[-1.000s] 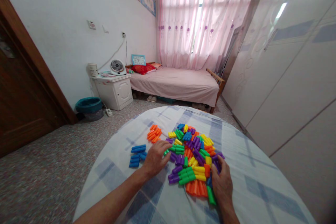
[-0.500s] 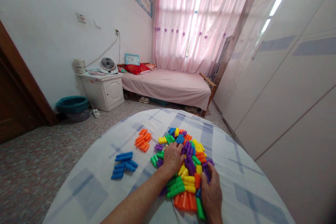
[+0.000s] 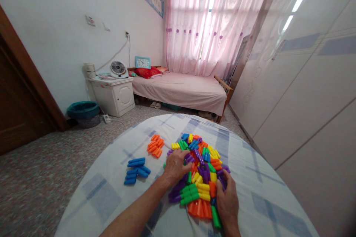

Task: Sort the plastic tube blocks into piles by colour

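Observation:
A pile of plastic tube-shaped building blocks (image 3: 190, 193) in green, yellow, orange, purple and blue covers the middle of the table. My left hand (image 3: 175, 166) reaches over its left side, with purple blocks (image 3: 189, 158) between thumb and fingers. Along the right edge of the pile rests my right hand (image 3: 228, 200), its thumb and curved fingers apart beside other purple blocks (image 3: 222, 181); its lower fingers are partly hidden. Left of the pile lie a group of orange blocks (image 3: 155, 146) and, nearer to me, a group of blue blocks (image 3: 137, 171).
The round table has a white and blue checked cloth (image 3: 267, 207). Beyond it stand a bed (image 3: 180, 89), a white cabinet (image 3: 121, 98) with a fan (image 3: 118, 69), and a teal-rimmed bin (image 3: 83, 110). A tall wardrobe (image 3: 300, 100) lines the right side.
My left hand has drawn back a little to the left, and purple blocks now show between its thumb and fingers. My right hand keeps its place by the pile. The view has shifted slightly.

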Demonstrator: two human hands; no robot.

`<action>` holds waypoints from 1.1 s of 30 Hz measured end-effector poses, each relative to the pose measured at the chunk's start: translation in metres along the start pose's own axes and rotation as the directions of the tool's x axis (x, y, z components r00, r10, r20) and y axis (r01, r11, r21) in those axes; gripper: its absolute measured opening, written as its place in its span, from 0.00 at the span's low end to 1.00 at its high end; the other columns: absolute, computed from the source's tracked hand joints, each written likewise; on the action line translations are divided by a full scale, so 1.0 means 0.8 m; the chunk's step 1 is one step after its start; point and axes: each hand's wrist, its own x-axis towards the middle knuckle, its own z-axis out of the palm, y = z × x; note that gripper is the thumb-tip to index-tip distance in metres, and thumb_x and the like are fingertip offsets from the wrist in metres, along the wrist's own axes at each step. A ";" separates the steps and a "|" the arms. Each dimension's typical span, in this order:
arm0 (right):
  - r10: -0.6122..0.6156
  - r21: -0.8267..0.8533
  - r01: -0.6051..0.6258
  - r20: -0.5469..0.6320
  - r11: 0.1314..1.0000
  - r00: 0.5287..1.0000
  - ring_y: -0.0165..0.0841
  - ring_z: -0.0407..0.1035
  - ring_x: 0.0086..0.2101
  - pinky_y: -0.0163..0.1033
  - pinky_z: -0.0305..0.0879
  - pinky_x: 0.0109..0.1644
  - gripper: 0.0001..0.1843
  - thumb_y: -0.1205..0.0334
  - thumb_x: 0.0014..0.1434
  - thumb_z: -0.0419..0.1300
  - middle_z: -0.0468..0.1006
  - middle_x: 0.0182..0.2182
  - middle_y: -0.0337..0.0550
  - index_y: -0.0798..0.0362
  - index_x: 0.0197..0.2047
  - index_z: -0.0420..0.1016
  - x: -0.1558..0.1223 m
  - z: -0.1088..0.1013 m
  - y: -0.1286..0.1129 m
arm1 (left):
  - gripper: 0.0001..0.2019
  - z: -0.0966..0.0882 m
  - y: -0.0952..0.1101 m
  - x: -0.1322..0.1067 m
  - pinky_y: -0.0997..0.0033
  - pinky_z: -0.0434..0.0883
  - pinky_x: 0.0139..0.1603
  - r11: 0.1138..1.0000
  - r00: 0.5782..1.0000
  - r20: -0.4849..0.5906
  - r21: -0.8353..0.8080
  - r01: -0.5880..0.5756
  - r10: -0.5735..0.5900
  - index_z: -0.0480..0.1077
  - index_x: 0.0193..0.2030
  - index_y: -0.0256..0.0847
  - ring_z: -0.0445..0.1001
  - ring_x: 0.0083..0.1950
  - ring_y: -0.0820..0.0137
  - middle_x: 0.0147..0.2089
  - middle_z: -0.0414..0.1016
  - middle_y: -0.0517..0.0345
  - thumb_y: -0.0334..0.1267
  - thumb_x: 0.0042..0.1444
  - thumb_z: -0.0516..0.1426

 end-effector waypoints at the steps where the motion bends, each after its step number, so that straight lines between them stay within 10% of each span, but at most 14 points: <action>1: 0.003 -0.002 -0.003 0.002 1.000 1.000 0.43 0.61 0.54 0.47 0.56 0.56 0.28 0.51 0.57 0.47 0.66 0.55 0.49 0.52 0.58 0.61 0.000 0.000 0.000 | 0.17 -0.010 -0.007 -0.009 0.67 0.66 0.49 1.000 1.000 -0.010 -0.015 -0.010 0.009 0.69 0.48 0.44 0.70 0.47 0.65 0.44 0.74 0.55 0.39 0.50 0.57; 10: 0.022 -0.042 -0.022 0.004 0.999 1.000 0.44 0.64 0.50 0.47 0.58 0.52 0.29 0.49 0.55 0.48 0.68 0.51 0.51 0.54 0.56 0.63 0.002 -0.003 -0.004 | 0.18 -0.109 -0.112 -0.087 0.62 0.66 0.51 0.958 0.958 -0.256 0.214 0.190 -0.132 0.67 0.52 0.42 0.69 0.49 0.63 0.47 0.73 0.53 0.41 0.55 0.53; 16: 0.010 -0.024 -0.010 0.001 1.000 1.000 0.44 0.64 0.50 0.46 0.58 0.52 0.29 0.48 0.54 0.49 0.69 0.51 0.51 0.54 0.56 0.64 0.002 -0.004 -0.005 | 0.18 -0.105 -0.172 -0.096 0.63 0.65 0.54 0.915 0.910 -0.230 0.137 0.380 -0.344 0.69 0.50 0.39 0.70 0.50 0.64 0.49 0.73 0.52 0.44 0.58 0.50; 22: 0.035 -0.017 -0.035 0.003 0.999 0.999 0.44 0.64 0.50 0.47 0.58 0.53 0.29 0.48 0.55 0.49 0.69 0.51 0.50 0.53 0.56 0.64 0.001 -0.003 -0.005 | 0.21 -0.107 -0.167 -0.082 0.61 0.63 0.57 0.925 0.930 -0.232 0.189 0.329 -0.283 0.65 0.54 0.39 0.67 0.55 0.63 0.54 0.70 0.49 0.48 0.57 0.51; 27: 0.020 -0.020 -0.020 0.006 1.000 1.000 0.44 0.63 0.51 0.47 0.58 0.53 0.29 0.48 0.55 0.48 0.68 0.52 0.49 0.52 0.57 0.63 0.002 -0.002 -0.003 | 0.36 -0.116 -0.145 -0.032 0.57 0.64 0.53 0.889 0.979 0.016 0.422 0.176 -0.202 0.57 0.61 0.45 0.64 0.58 0.55 0.60 0.62 0.46 0.51 0.46 0.60; 33: 0.006 -0.041 -0.006 0.011 0.999 1.000 0.44 0.63 0.52 0.47 0.58 0.54 0.30 0.47 0.56 0.46 0.67 0.54 0.51 0.55 0.57 0.61 0.002 0.000 0.004 | 0.48 -0.094 -0.145 0.029 0.62 0.67 0.46 0.882 0.903 0.271 0.427 0.198 -0.334 0.50 0.65 0.45 0.70 0.52 0.55 0.56 0.64 0.45 0.49 0.35 0.65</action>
